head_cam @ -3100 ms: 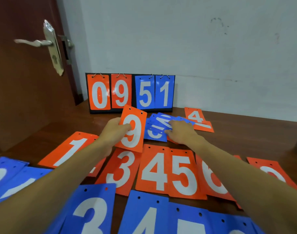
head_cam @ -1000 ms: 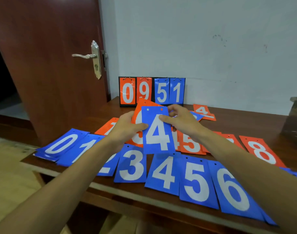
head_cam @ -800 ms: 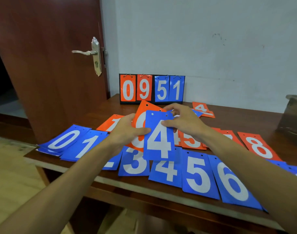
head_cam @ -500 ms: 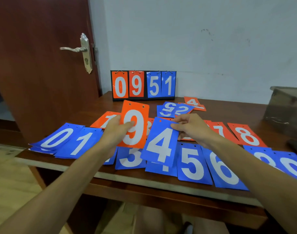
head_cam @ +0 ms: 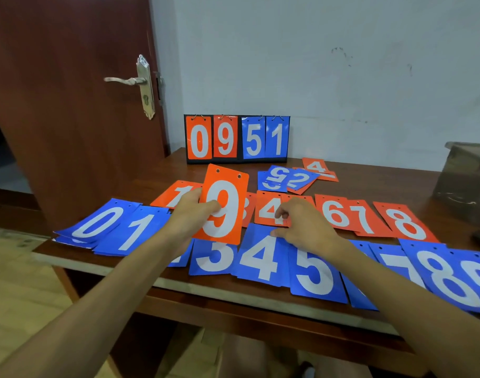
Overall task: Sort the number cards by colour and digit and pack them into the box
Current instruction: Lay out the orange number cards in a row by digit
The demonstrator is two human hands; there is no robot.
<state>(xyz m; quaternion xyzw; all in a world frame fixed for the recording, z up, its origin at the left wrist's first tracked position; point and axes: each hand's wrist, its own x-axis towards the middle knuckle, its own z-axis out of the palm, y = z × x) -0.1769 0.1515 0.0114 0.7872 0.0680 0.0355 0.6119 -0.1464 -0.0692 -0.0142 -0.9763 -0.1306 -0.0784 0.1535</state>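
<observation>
My left hand (head_cam: 191,214) grips an orange 9 card (head_cam: 224,204) upright above the table. My right hand (head_cam: 305,225) pinches the top edge of a blue 4 card (head_cam: 260,257), which lies flat in the front blue row between the blue 3 (head_cam: 214,257) and the blue 5 (head_cam: 313,274). Behind it runs an orange row with an orange 4 (head_cam: 269,207), a 6 (head_cam: 334,212) and an 8 (head_cam: 405,223). The brown box (head_cam: 467,181) stands at the table's right end. My arms hide parts of both rows.
A flip scoreboard (head_cam: 237,137) showing 0951 stands against the wall. Loose blue and orange cards (head_cam: 290,178) lie in a heap in front of it. A dark wooden door (head_cam: 70,105) stands open on the left. The table's front edge (head_cam: 233,293) is close to me.
My right hand has lowered the blue 4 card from the air onto the blue row. My left hand still holds the orange 9 card. The view has shifted a little.
</observation>
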